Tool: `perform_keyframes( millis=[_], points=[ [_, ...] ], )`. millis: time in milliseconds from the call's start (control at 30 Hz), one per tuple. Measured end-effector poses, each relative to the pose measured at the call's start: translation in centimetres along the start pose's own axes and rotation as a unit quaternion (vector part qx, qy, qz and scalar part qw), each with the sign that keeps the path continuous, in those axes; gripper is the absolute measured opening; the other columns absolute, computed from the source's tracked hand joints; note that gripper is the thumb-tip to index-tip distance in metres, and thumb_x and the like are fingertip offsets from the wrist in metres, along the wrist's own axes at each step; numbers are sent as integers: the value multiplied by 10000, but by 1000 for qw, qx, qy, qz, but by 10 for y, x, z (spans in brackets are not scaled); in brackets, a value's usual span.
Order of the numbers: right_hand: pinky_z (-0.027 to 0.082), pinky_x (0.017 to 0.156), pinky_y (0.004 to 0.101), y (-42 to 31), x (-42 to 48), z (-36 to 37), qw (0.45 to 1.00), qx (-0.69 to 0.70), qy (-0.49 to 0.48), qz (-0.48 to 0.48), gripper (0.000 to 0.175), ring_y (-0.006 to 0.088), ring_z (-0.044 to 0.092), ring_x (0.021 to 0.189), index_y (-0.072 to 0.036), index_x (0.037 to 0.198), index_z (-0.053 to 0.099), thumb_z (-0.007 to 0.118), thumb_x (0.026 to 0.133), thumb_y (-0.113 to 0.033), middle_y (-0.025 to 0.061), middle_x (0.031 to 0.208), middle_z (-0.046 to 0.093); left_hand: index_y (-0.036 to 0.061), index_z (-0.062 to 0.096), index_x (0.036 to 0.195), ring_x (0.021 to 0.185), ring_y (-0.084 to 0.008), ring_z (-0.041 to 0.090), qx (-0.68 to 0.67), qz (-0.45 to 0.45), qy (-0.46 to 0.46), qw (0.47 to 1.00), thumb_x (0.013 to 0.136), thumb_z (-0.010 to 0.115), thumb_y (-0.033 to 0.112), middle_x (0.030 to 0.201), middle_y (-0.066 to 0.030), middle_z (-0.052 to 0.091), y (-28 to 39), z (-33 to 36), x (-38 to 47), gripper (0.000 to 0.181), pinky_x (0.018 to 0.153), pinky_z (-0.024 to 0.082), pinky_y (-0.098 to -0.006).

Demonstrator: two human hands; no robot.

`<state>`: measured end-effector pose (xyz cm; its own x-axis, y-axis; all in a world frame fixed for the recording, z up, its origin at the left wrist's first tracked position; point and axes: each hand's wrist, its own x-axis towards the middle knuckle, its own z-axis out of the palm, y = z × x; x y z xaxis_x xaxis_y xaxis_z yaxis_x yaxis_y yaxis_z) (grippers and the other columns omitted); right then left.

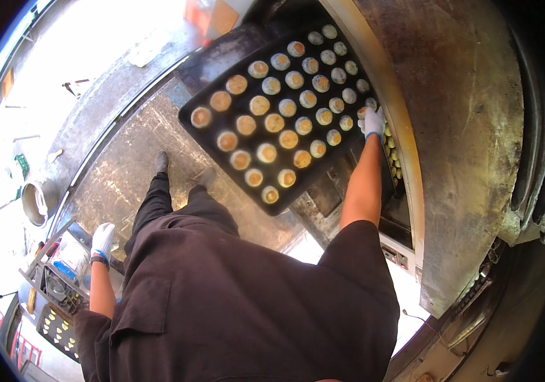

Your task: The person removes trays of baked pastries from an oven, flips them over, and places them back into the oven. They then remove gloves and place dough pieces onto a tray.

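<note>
A large black baking tray slants out from a deck oven, bearing several rows of small round pastries. Pastries towards the outer end look golden brown on top; those deeper in are paler. My right hand, in a white knit glove with a blue cuff, reaches to the tray's right edge beside the oven opening. A browned pastry is right at its fingers; whether they grip it or the tray rim cannot be seen. My left hand, gloved alike, hangs empty at my side, away from the tray.
The oven's metal front curves along the right. Behind my right hand, more pale pieces show inside the oven. A worn metal surface lies above it. At lower left are a cluttered cart and another dark tray with small yellow pieces.
</note>
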<state>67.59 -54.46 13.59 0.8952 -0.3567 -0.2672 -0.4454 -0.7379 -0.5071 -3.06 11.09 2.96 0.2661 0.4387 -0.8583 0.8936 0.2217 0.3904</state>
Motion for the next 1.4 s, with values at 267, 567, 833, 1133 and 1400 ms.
perform_keyframes(
  millis=[267,567,833,1133,1400],
  points=[
    [372,344,323,-1,-19,-9,999,40,-8,12,745,187,558,420,-95,1625,332,549,916,-170,141,841,679,74,621,1340,791,-222,693,10,-2,2,1000,1000,646,373,1137,-97,686,-5,6,13,453,608,576,-367],
    [468,1098,475,-61,-7,46,954,-251,60,-152,970,443,588,1306,-75,1547,402,829,772,-473,287,1371,640,98,611,1361,834,-238,688,-2,-8,7,1000,992,650,388,1172,-95,680,-5,6,9,471,632,569,-374],
    [363,352,276,-57,-10,34,955,290,-54,32,780,196,583,470,-108,1626,248,577,921,-164,151,891,693,103,600,1363,783,-251,692,-31,-43,18,998,995,640,398,1104,-89,679,-21,1,-7,473,613,556,-372],
    [507,459,355,-53,-15,23,993,116,-39,0,461,287,703,613,-51,1411,555,471,1003,-247,231,1075,713,93,607,1351,769,-253,697,-43,-40,10,998,988,649,391,1101,-93,681,-14,4,-3,472,600,558,-373],
    [456,1106,494,-115,-16,47,943,-246,95,-203,899,423,597,1312,-35,1538,444,710,856,-556,281,1427,603,92,608,1338,733,-217,689,-58,-43,12,997,992,661,370,1049,-89,689,-13,6,-8,447,587,557,-351]
  ],
)
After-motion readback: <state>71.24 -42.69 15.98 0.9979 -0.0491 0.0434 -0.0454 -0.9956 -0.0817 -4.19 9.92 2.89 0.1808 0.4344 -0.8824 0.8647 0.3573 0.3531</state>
